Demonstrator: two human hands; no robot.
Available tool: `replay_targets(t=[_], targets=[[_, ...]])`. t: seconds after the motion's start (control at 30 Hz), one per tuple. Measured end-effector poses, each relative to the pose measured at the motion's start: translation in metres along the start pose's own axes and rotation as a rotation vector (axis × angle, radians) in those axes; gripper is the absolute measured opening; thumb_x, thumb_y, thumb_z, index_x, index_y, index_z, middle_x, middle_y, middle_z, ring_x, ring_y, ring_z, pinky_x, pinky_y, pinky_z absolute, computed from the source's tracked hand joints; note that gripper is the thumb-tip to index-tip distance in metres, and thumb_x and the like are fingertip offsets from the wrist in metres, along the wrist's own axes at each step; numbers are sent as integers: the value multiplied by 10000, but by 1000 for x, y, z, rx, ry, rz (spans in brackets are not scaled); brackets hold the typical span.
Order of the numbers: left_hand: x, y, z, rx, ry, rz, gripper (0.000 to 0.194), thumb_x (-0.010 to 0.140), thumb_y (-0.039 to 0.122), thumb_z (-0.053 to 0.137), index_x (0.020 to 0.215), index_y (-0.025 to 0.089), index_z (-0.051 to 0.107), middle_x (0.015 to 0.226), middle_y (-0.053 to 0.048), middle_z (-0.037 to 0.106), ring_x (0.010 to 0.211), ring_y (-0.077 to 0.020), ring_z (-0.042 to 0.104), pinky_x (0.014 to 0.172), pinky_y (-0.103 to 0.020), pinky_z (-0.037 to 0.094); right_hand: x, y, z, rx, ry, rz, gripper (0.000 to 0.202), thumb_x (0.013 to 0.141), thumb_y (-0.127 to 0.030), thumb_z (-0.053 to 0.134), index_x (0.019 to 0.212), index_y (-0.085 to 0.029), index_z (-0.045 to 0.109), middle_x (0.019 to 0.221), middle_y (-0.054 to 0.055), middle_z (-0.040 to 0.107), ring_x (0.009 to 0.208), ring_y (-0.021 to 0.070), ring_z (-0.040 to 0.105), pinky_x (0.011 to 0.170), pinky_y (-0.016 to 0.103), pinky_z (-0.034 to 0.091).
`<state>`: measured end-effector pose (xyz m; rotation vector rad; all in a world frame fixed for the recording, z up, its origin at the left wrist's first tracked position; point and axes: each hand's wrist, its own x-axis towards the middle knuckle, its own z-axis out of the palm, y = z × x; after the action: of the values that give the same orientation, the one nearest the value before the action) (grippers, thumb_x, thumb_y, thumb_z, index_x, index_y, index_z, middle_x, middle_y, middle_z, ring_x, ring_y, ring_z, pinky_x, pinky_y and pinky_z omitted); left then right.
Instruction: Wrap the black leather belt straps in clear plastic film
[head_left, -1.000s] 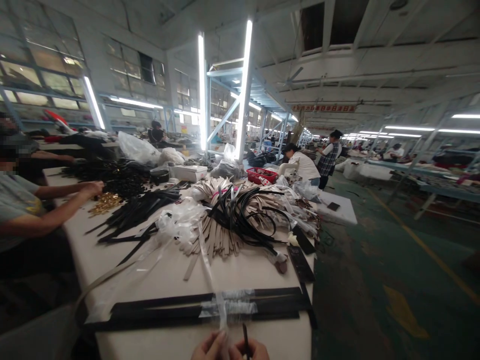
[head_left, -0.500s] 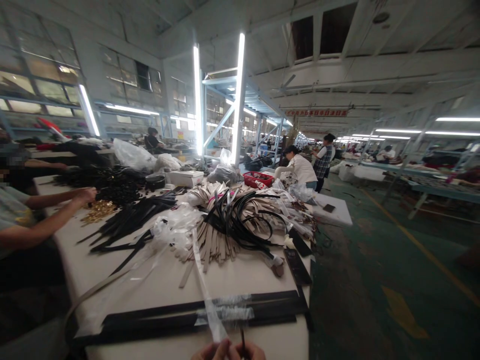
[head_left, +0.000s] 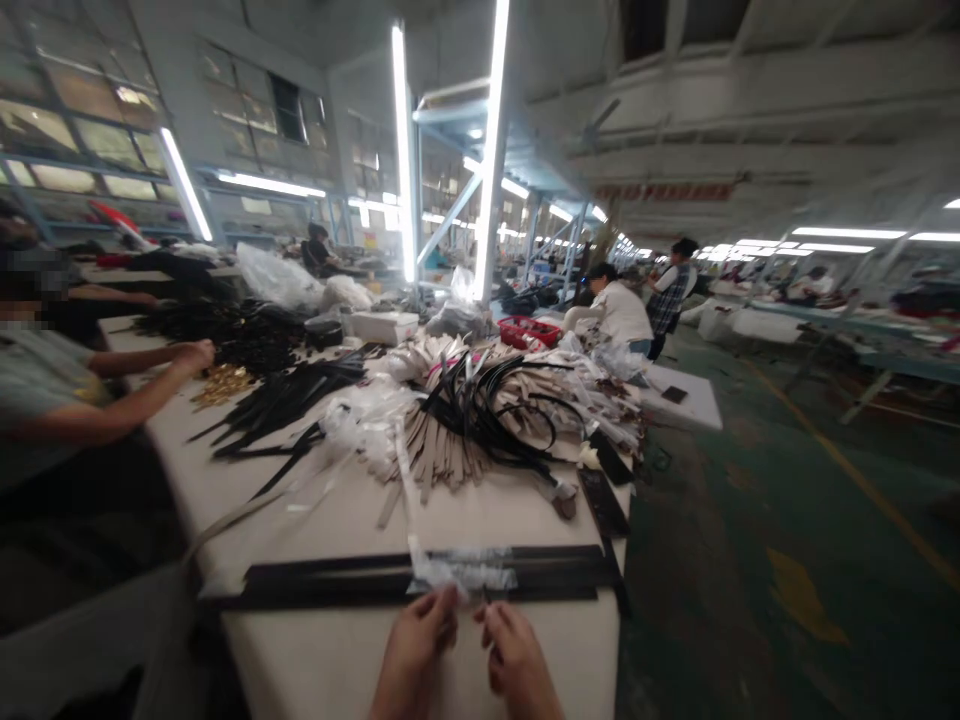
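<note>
My left hand is closed in a pinch, with the lower end of a clear plastic strip at its fingertips. Beside it, my right hand is also pinched; a thin dark thing shows at its fingertips, too small and blurred to name. Just beyond both hands, long black straps lie side by side across the table. Crinkled clear plastic covers their middle, close to my fingers.
Beige strips and coiled black straps are heaped mid-table. A red basket and white box stand behind. At left, a co-worker's hands are above gold pieces. Dark flat pieces lie near the right edge.
Both my hands have moved forward from the bottom edge toward the plastic over the black straps. The view has tilted down, and the strip's held end has gone forward with my left hand.
</note>
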<state>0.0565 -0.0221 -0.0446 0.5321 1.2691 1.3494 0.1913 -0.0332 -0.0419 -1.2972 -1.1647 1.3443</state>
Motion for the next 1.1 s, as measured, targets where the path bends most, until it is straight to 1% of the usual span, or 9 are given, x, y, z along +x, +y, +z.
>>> replay_targets(t=[0.03,0.1,0.27,0.43,0.6,0.8,0.9,1.0,1.1], targets=[[-2,3,3,-55,1,4,542,525,622,867,633,125,680,548,-3,532,499,-106,454,474,-240,350,-7,-5,-4,57,-54,52,613,851,-715,494,862,-132,682,625,9,614,432,93,460,416,207,331],[-2,7,10,-169,6,-12,490,545,533,899,693,115,689,633,-17,584,557,-103,495,525,-236,387,-16,-13,-10,94,-139,91,595,885,-676,492,918,-110,670,640,14,617,462,93,498,449,204,362],[3,-1,19,-258,64,-84,416,597,419,908,748,101,687,687,-38,610,571,-94,503,518,-230,375,-18,-14,-11,41,-110,150,577,908,-654,481,924,-102,646,662,65,680,478,127,594,459,219,436],[-2,-5,21,-209,-9,-76,423,646,467,871,709,113,647,578,14,539,495,-74,454,475,-217,329,-13,-14,-7,-38,-82,121,568,915,-658,462,882,-123,648,722,84,712,504,139,637,450,215,477],[-10,-7,21,-132,-44,-67,451,648,508,853,646,123,619,558,11,542,458,-76,443,450,-215,312,-9,-16,-7,-148,-116,71,524,949,-607,426,834,-149,653,716,62,704,487,141,645,429,214,472],[-18,-3,6,140,-151,-50,495,663,582,806,590,127,624,507,13,498,454,-98,430,451,-228,297,-9,-23,-7,-158,-222,115,500,953,-590,425,826,-148,622,728,71,706,474,142,645,427,215,468],[-10,8,-12,171,-66,21,502,677,596,789,588,136,609,506,29,467,481,-93,394,480,-226,306,-14,-20,-15,-217,-279,107,439,947,-552,468,866,-152,627,734,72,723,506,135,652,459,201,463],[-4,17,-26,130,52,67,515,640,629,792,628,144,619,533,32,475,506,-102,390,502,-231,324,-17,-14,-22,-351,-372,138,356,932,-450,518,772,-154,634,552,31,659,411,115,579,398,177,382],[-7,12,-25,227,14,17,567,623,692,760,570,153,592,501,19,481,488,-113,393,497,-244,315,-12,-10,-19,-354,-394,201,349,927,-413,494,739,-153,630,454,-6,576,317,100,480,331,171,305]])
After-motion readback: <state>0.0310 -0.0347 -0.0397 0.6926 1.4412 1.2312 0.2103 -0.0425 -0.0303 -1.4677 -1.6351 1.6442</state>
